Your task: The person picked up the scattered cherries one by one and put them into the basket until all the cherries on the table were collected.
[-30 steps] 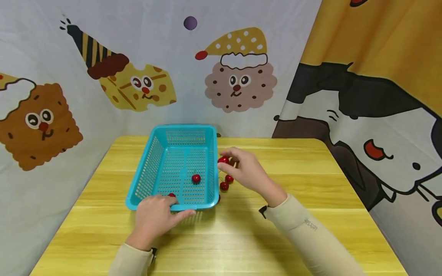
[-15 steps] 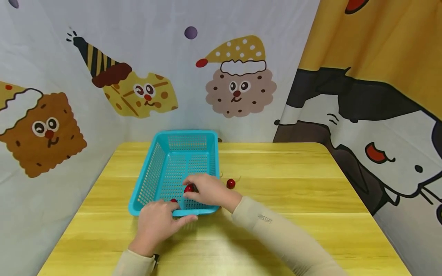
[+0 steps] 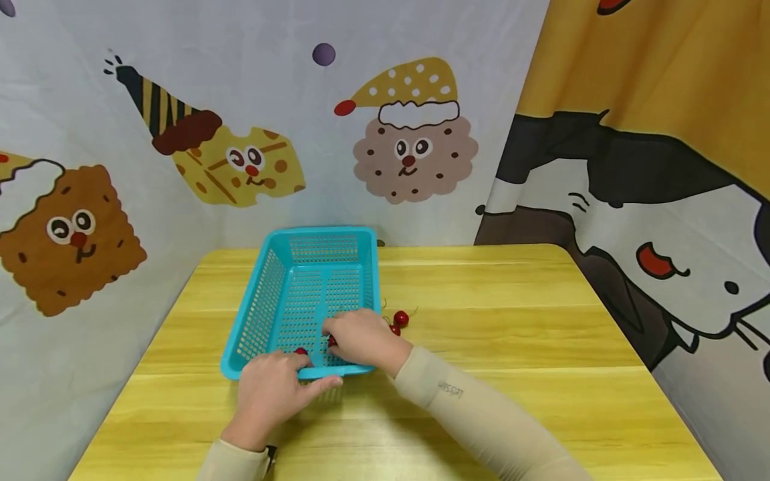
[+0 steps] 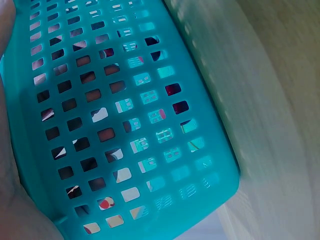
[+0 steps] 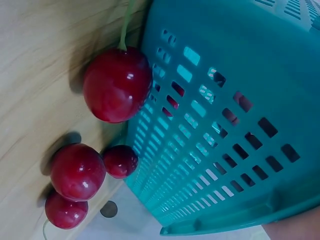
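My left hand (image 3: 271, 391) grips the near rim of the turquoise plastic basket (image 3: 240, 314), its thumb outside and its fingers over the edge. Just past those fingers, a red cherry (image 3: 301, 351) lies inside on the basket floor. My right hand (image 3: 367, 337) reaches over the right wall, low in the near part of the basket, and holds a dark red cherry (image 3: 332, 341) between thumb and fingers; the hand covers most of it. In the right wrist view, a stemmed cherry (image 5: 117, 85) and several others, one of them a cherry (image 5: 77, 171), lie on the table beside the basket wall.
The wood-grain table (image 3: 511, 347) extends in front and to the right of the basket. Close behind its far edge hangs a white cloth (image 3: 337, 133) printed with cartoon food, with a yellow cartoon curtain (image 3: 662, 73) at the right.
My right hand has carried fruit from the table on the right over the wall into the basket, then sunk slightly lower. My left hand keeps its hold on the rim.
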Tool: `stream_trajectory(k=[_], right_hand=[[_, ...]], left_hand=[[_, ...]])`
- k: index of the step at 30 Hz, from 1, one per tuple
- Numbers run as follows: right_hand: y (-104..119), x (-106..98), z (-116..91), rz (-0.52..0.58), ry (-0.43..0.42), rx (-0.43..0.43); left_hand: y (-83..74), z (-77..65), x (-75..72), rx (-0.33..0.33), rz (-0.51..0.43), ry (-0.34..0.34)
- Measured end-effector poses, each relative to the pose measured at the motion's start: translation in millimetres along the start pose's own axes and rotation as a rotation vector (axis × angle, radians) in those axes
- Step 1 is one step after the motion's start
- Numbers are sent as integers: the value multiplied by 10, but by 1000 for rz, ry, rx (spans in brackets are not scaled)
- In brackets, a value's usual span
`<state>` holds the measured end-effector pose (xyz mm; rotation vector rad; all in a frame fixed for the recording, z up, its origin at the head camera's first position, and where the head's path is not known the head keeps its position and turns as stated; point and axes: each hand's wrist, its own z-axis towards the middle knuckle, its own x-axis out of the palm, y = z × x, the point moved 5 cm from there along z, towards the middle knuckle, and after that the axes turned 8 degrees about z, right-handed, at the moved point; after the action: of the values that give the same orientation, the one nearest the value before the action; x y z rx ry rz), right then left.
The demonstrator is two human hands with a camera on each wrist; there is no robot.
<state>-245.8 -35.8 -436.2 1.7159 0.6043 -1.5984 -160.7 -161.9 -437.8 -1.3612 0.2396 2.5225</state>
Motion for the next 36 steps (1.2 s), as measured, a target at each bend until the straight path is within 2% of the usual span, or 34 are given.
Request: stream_trajectory(k=[7,22,30,36], right_hand=[[8,13,7,-49,20,22],[9,42,31,-66,52,53],[0,48,36,-56,34,50],[2,53,34,-47,23,41]], left_hand=[[-2,-9,-5,-2,-2,-22],[10,-14,14,-2,0,-16],[18,-7,16,-7,-7,-2],[13,-10,-9,-5,-10,-26]])
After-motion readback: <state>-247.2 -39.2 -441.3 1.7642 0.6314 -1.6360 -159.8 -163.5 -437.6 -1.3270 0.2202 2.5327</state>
